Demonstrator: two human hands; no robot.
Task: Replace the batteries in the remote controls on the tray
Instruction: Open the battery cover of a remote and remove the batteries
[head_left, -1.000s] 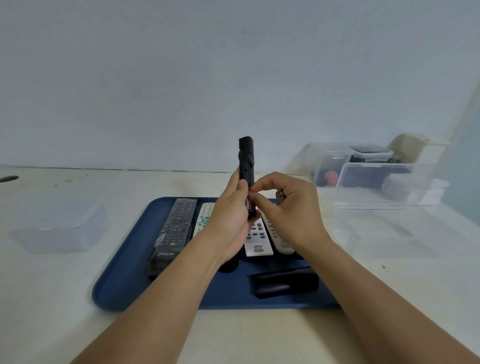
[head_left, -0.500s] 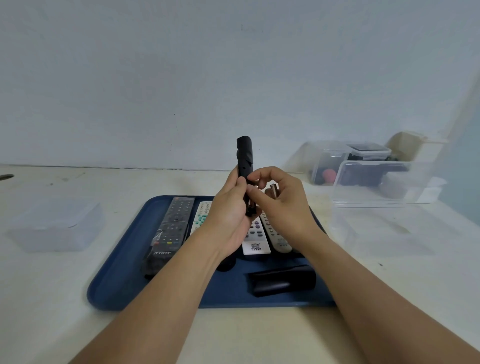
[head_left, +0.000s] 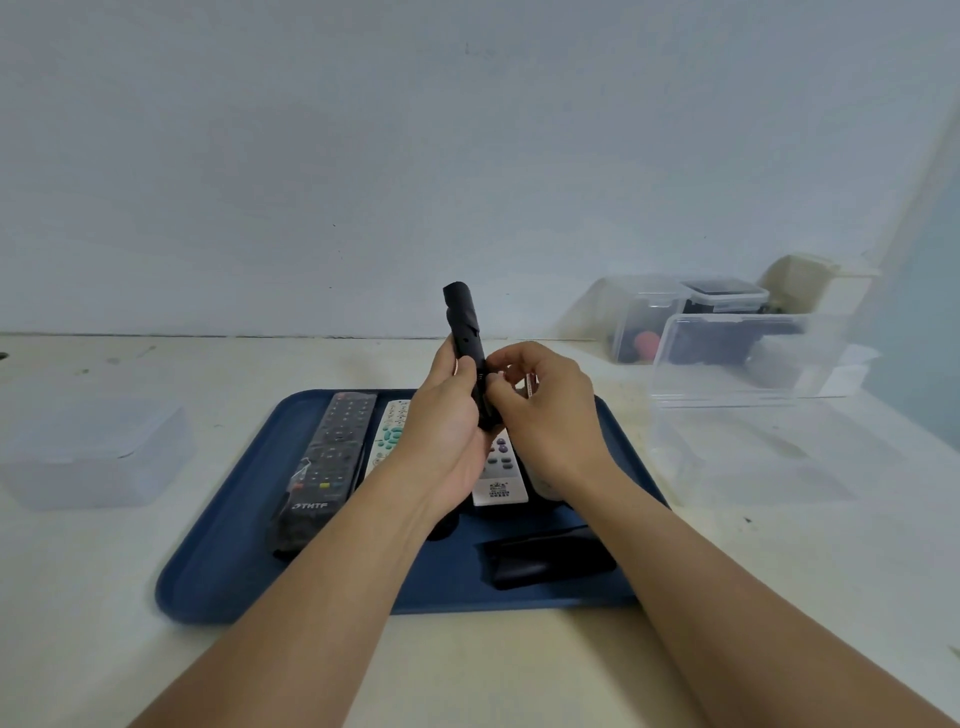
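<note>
Two bare forearms enter from bottom edge of frame, converging toward centre. No sleeves visible; arms uncovered up to frame edge. Left hand (head_left: 447, 431) bare, no glove. Right hand (head_left: 545, 415) bare, no glove. Wrists uncovered. Fingernails short where visible. Rest of body out of frame.

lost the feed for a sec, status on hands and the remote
Left hand grips black remote upright above blue tray. Right hand pinches at its lower end. Other remotes on tray, nothing in the way.
</note>
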